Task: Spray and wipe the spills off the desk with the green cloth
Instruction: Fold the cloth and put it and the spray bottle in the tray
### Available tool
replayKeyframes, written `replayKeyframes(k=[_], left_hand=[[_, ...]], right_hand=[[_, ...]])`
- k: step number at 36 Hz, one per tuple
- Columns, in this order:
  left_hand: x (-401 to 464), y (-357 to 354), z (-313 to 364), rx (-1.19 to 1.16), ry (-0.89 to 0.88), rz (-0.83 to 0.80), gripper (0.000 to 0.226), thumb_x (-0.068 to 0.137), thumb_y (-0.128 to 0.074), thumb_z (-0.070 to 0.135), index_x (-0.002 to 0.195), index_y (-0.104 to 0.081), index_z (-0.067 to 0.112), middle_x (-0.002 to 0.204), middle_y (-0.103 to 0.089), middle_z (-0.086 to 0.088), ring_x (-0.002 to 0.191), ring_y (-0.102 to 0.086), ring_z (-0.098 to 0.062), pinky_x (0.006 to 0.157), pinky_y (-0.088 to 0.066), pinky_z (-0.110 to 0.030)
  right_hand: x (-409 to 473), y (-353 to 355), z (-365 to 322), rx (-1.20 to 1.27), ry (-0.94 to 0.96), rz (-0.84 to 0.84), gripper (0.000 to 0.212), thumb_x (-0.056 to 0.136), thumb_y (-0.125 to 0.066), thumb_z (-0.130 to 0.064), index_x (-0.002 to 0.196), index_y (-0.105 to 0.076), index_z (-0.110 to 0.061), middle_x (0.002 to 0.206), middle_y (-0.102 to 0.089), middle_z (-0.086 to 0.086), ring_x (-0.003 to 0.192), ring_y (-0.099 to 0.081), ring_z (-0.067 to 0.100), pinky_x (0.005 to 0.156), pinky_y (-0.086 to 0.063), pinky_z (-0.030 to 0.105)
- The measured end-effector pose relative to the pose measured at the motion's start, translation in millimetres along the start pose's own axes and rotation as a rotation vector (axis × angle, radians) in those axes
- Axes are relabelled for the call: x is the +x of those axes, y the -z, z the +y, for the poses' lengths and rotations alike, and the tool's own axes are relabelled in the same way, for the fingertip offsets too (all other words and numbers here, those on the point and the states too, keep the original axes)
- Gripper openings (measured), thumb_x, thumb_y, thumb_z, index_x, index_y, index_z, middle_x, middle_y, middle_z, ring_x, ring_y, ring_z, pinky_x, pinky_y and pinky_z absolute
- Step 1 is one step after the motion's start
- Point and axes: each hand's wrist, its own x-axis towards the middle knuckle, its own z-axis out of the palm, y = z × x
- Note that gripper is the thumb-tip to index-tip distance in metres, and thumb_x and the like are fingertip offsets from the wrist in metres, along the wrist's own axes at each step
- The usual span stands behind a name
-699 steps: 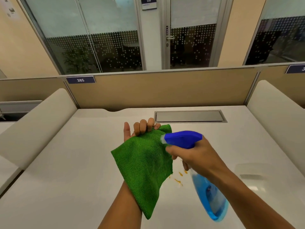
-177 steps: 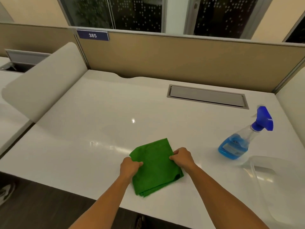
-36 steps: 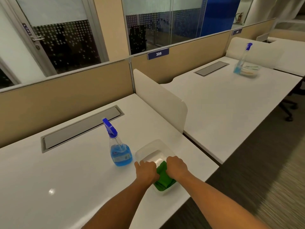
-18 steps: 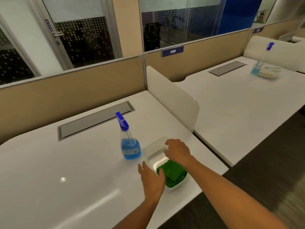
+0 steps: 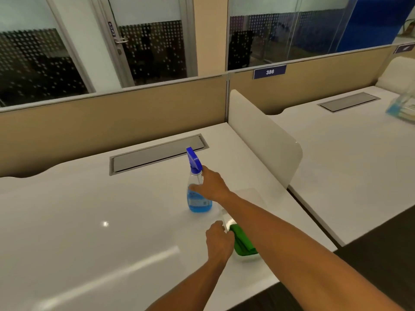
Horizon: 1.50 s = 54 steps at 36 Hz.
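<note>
My right hand (image 5: pixel 212 186) closes around the spray bottle (image 5: pixel 197 194) standing on the white tabletop (image 5: pixel 89 221); my left hand (image 5: pixel 219 242) loosely steadies the clear tub (image 5: pixel 226 223) holding the green cloth (image 5: pixel 243 243), near right.

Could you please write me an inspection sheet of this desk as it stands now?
Surface: white desk, glossy, no spills visible.
Job's things: green cloth folded inside the clear tub; spray bottle upright beside the tub, part full of blue liquid.
Clutter: nothing seen.
Grips: right hand closing round the bottle's neck; left hand resting at the tub's near edge, holding nothing that shows.
Cables: nothing seen; grey cable hatch shut.
Surroundings: white divider, tan partition, sign 386, neighbouring desk, glass wall behind.
</note>
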Motion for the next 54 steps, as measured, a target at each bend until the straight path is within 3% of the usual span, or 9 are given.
replayKeyframes(k=[6, 11, 15, 18, 22, 28, 35, 41, 54], left_hand=[[6, -1, 4, -0.007, 0.063, -0.057, 0.047, 0.099, -0.059, 0.018, 0.143, -0.044, 0.011, 0.144, -0.054, -0.007, 0.121, -0.06, -0.022, 0.103, -0.053, -0.033], [7, -2, 3, -0.092, 0.094, -0.033, 0.039, 0.096, -0.059, 0.012, 0.133, -0.05, 0.009, 0.125, -0.059, -0.005, 0.106, -0.065, -0.022, 0.093, -0.058, -0.036], [4, -3, 4, -0.165, 0.104, -0.002, 0.029, 0.093, -0.061, 0.012, 0.121, -0.056, 0.008, 0.117, -0.064, -0.007, 0.102, -0.067, -0.027, 0.091, -0.059, -0.039], [4, -2, 4, -0.223, 0.113, 0.0, 0.035, 0.092, -0.061, 0.013, 0.126, -0.055, 0.007, 0.122, -0.063, -0.01, 0.103, -0.067, -0.029, 0.092, -0.059, -0.041], [9, 1, 5, -0.324, 0.148, -0.005, 0.028, 0.091, -0.065, 0.01, 0.118, -0.057, 0.009, 0.103, -0.061, -0.005, 0.096, -0.064, -0.026, 0.091, -0.059, -0.041], [12, 7, 4, -0.501, 0.227, -0.045, 0.044, 0.09, -0.069, 0.005, 0.131, -0.053, 0.006, 0.115, -0.06, -0.011, 0.101, -0.066, -0.03, 0.083, -0.061, -0.04], [14, 8, 3, -0.601, 0.255, -0.072, 0.045, 0.088, -0.072, 0.003, 0.129, -0.054, 0.005, 0.121, -0.063, -0.018, 0.102, -0.068, -0.031, 0.085, -0.062, -0.044], [17, 7, 7, -0.591, 0.259, -0.055, 0.045, 0.088, -0.072, 0.003, 0.13, -0.054, 0.006, 0.123, -0.063, -0.016, 0.102, -0.067, -0.029, 0.083, -0.062, -0.04], [21, 2, 11, -0.631, 0.279, -0.048, 0.047, 0.089, -0.071, 0.003, 0.133, -0.054, 0.008, 0.125, -0.063, -0.016, 0.105, -0.068, -0.029, 0.088, -0.061, -0.044]], right_hand=[[13, -10, 5, 0.044, -0.03, -0.019, 0.05, 0.089, -0.077, -0.029, 0.13, -0.05, -0.019, 0.122, -0.066, 0.004, 0.1, -0.055, 0.016, 0.082, -0.046, 0.03], [15, -2, 11, 0.028, -0.01, -0.024, 0.041, 0.086, -0.08, -0.033, 0.109, -0.046, -0.028, 0.103, -0.059, -0.006, 0.097, -0.059, 0.018, 0.078, -0.046, 0.029], [14, 15, 14, 0.086, -0.036, 0.007, 0.041, 0.086, -0.08, -0.031, 0.117, -0.056, -0.019, 0.105, -0.062, -0.002, 0.101, -0.064, 0.022, 0.082, -0.05, 0.031], [11, 38, 12, 0.153, -0.032, 0.026, 0.04, 0.085, -0.081, -0.029, 0.116, -0.06, -0.014, 0.111, -0.069, 0.005, 0.103, -0.067, 0.025, 0.086, -0.057, 0.035], [1, 81, 5, 0.265, 0.008, 0.026, 0.044, 0.086, -0.081, -0.022, 0.124, -0.063, -0.014, 0.123, -0.069, 0.007, 0.113, -0.066, 0.026, 0.096, -0.059, 0.048], [-24, 139, 13, 0.317, 0.093, -0.005, 0.034, 0.087, -0.079, -0.014, 0.116, -0.062, -0.02, 0.114, -0.07, -0.003, 0.105, -0.07, 0.023, 0.073, -0.064, 0.027], [-43, 154, 42, 0.147, 0.053, -0.093, 0.032, 0.086, -0.08, -0.013, 0.111, -0.063, -0.021, 0.117, -0.07, 0.0, 0.103, -0.07, 0.023, 0.085, -0.063, 0.041], [-42, 138, 60, 0.075, 0.006, -0.126, 0.034, 0.086, -0.081, -0.017, 0.115, -0.064, -0.021, 0.112, -0.069, -0.005, 0.103, -0.068, 0.019, 0.086, -0.058, 0.031], [-31, 115, 74, 0.051, -0.099, -0.14, 0.047, 0.086, -0.081, -0.016, 0.128, -0.061, -0.013, 0.129, -0.069, 0.004, 0.117, -0.065, 0.026, 0.103, -0.054, 0.045]])
